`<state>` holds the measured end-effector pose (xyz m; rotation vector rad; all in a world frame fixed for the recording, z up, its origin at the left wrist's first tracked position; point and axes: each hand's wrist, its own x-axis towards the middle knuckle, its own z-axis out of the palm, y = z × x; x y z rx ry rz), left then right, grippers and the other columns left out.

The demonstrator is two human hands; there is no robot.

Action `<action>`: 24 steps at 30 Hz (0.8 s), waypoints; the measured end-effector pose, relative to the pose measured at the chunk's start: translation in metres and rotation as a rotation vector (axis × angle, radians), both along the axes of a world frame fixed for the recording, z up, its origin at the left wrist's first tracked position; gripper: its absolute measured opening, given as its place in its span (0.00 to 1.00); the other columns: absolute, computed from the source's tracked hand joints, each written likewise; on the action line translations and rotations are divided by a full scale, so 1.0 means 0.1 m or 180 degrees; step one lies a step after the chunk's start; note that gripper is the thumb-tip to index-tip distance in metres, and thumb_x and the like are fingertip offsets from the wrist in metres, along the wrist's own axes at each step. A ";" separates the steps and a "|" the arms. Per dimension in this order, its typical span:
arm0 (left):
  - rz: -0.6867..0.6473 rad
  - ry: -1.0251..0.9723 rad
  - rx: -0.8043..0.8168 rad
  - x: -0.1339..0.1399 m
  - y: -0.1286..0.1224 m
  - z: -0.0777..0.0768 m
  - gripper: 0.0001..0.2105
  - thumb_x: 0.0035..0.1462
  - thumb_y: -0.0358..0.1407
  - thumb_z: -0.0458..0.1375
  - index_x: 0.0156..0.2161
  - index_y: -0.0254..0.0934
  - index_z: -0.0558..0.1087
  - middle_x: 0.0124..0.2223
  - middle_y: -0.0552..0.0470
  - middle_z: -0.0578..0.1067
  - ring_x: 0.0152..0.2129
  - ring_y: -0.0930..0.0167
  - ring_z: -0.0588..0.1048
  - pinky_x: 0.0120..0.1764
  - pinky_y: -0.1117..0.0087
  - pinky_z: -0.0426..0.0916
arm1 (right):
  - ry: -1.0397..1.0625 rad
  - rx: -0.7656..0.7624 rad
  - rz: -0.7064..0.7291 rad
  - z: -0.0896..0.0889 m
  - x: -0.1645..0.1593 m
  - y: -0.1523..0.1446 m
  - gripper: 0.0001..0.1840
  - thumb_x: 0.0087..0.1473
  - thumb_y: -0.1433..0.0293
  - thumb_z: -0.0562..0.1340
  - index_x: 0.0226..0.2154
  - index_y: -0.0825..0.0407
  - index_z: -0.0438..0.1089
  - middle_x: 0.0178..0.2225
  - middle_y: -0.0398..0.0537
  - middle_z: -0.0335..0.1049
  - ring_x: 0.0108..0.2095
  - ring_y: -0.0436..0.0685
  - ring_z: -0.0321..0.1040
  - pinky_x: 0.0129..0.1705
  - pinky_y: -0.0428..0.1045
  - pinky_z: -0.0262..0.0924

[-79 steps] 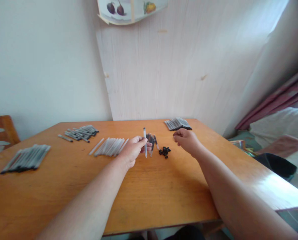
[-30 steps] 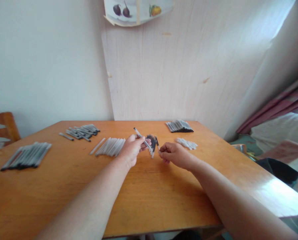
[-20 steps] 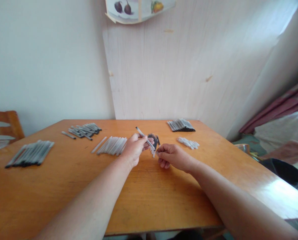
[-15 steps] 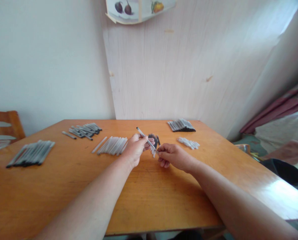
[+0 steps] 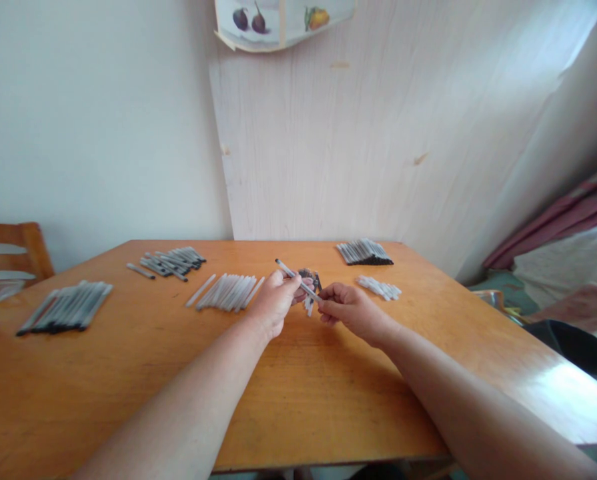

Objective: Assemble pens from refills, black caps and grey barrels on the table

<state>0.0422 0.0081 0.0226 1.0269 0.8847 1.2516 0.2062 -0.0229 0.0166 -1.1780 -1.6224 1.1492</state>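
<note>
In the head view a slim pale pen [image 5: 284,268] with a black upper end slants down to the right between my hands. My left hand [image 5: 277,298] is closed around its middle, thumb on top. The fingers of my right hand [image 5: 345,309] pinch the pen's lower end, which they hide. Just behind and beneath the hands lies a small heap of black caps [image 5: 317,280] or similar pieces, partly covered. Small clear pieces [image 5: 309,307] show below it. A row of whitish pen barrels [image 5: 228,291] lies left of my left hand.
Black-ended pens lie in a left bundle [image 5: 67,307], a far-left pile [image 5: 173,261] and a far-right stack [image 5: 364,252]. Small clear pieces [image 5: 379,287] lie right of my hands on the wooden table [image 5: 298,400]. A black bin [image 5: 571,347] stands beyond the right edge.
My right hand has come up against the pen's lower end, its fingers more tucked in. The left hand keeps its hold on the pen, and the view has shifted slightly.
</note>
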 end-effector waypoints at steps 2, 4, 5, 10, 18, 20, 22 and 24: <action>0.0003 -0.0043 0.0021 0.00 0.00 0.00 0.03 0.58 0.31 0.56 0.37 0.35 0.65 0.37 0.44 0.79 0.34 0.70 0.78 0.42 0.64 0.71 | -0.0020 0.0086 -0.0068 -0.02 0.01 0.01 0.07 0.51 0.68 0.61 0.32 0.54 0.66 0.24 0.44 0.70 0.23 0.48 0.66 0.26 0.44 0.61; 0.0001 -0.0095 0.0057 0.01 -0.01 0.00 0.03 0.58 0.31 0.55 0.37 0.35 0.66 0.37 0.44 0.79 0.34 0.70 0.78 0.43 0.64 0.71 | -0.0096 0.0184 -0.0131 -0.03 0.02 0.02 0.07 0.51 0.68 0.61 0.32 0.54 0.66 0.23 0.43 0.69 0.22 0.48 0.65 0.25 0.44 0.60; 0.0010 -0.0115 0.0080 0.02 -0.01 0.00 0.03 0.59 0.31 0.55 0.37 0.35 0.66 0.38 0.44 0.79 0.34 0.70 0.78 0.43 0.64 0.71 | -0.0145 0.0244 -0.0154 -0.03 0.02 0.03 0.06 0.51 0.68 0.60 0.32 0.54 0.66 0.23 0.43 0.69 0.22 0.48 0.65 0.25 0.44 0.60; 0.0072 -0.0243 0.0210 0.06 -0.02 -0.03 0.04 0.59 0.32 0.56 0.37 0.35 0.66 0.38 0.43 0.79 0.34 0.70 0.78 0.43 0.63 0.71 | -0.0291 0.0403 -0.0241 -0.02 0.02 0.01 0.06 0.53 0.68 0.58 0.32 0.54 0.66 0.22 0.42 0.68 0.21 0.47 0.63 0.24 0.44 0.58; 0.0161 -0.0431 0.0326 0.12 -0.03 -0.04 0.05 0.58 0.33 0.57 0.37 0.35 0.65 0.38 0.45 0.79 0.33 0.70 0.79 0.43 0.60 0.71 | -0.0201 0.0401 -0.0308 0.01 0.01 0.01 0.06 0.53 0.68 0.57 0.33 0.54 0.66 0.23 0.43 0.69 0.21 0.47 0.63 0.23 0.44 0.58; 0.0161 -0.0473 0.0342 0.13 -0.04 -0.04 0.05 0.58 0.33 0.57 0.37 0.35 0.64 0.38 0.45 0.79 0.33 0.70 0.78 0.44 0.60 0.71 | -0.0174 0.0384 -0.0298 0.02 0.01 0.00 0.06 0.53 0.68 0.57 0.33 0.54 0.66 0.23 0.43 0.69 0.21 0.47 0.63 0.23 0.44 0.58; 0.0157 -0.0503 0.0334 0.14 -0.05 -0.04 0.05 0.58 0.33 0.57 0.37 0.35 0.64 0.38 0.45 0.79 0.34 0.70 0.78 0.44 0.60 0.71 | -0.0148 0.0365 -0.0296 0.03 0.01 -0.01 0.06 0.52 0.68 0.57 0.32 0.54 0.66 0.23 0.43 0.68 0.21 0.47 0.63 0.23 0.44 0.58; 0.0150 -0.0494 0.0315 0.15 -0.06 -0.04 0.05 0.58 0.33 0.57 0.37 0.36 0.64 0.38 0.46 0.79 0.34 0.70 0.78 0.44 0.60 0.72 | -0.0153 0.0357 -0.0288 0.03 0.01 -0.01 0.06 0.52 0.68 0.57 0.32 0.54 0.65 0.22 0.43 0.68 0.21 0.48 0.63 0.24 0.44 0.59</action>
